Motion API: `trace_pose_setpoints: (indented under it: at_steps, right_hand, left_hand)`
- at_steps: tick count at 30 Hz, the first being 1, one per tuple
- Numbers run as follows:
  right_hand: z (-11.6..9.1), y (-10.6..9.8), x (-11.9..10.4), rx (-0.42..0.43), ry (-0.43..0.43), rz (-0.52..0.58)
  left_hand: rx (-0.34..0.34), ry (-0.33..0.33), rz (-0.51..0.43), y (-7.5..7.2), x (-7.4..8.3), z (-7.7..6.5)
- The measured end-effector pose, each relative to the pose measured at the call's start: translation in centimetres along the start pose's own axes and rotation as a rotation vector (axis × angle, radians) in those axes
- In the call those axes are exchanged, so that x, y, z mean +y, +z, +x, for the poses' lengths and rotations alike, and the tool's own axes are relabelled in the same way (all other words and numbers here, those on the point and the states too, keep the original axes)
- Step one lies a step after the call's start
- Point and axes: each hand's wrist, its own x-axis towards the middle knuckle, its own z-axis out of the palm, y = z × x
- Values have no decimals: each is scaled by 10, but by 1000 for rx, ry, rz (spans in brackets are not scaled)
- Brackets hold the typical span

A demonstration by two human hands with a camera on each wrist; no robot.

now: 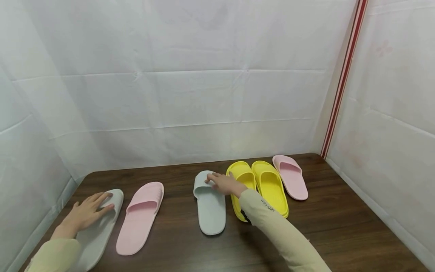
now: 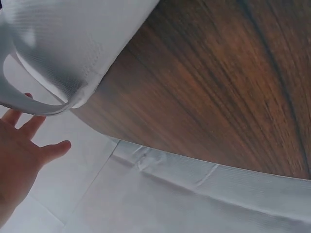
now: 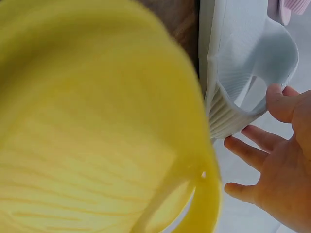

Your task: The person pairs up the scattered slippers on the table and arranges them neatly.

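My left hand (image 1: 85,212) lies over the strap of a pale grey slipper (image 1: 93,241) at the left. In the left wrist view its fingers (image 2: 53,151) are spread, some of them at the edge of the strap. To the right, my right hand (image 1: 222,183) touches the strap of the other pale grey slipper (image 1: 211,211), mid-table. The right wrist view shows its fingertips (image 3: 245,150) against that strap, with one digit held apart. Both grey slippers stay on the table, toes toward the back wall.
One pink slipper (image 1: 139,226) lies between the grey ones. A pair of yellow slippers (image 1: 272,189) stands under and beside my right forearm, with another pink slipper (image 1: 293,181) beyond. White sheeting (image 1: 190,98) walls in the dark wooden table (image 1: 170,249).
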Motion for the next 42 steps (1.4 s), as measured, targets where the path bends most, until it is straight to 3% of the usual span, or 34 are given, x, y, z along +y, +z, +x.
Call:
trace_pose_setpoints:
  at_steps: [12,22,26,30,37,42]
  right_hand:
    - [0,0,4,8,-1,25]
    - [-1,-3,6,-13,-3,23]
    - [6,3,17,-13,-22,39]
    - [5,3,19,-15,-15,52]
    - [-6,-5,11,-21,8,27]
    - [-7,-4,12,-11,13,19]
  left_hand:
    - [86,84,41,-8,-1,2]
    - [148,152,89,-41,21,17]
    - [194,191,89,-48,40,28]
    - [220,243,57,-54,69,42]
    - [173,297,24,-56,119,68]
    - [168,342,47,-45,143,86]
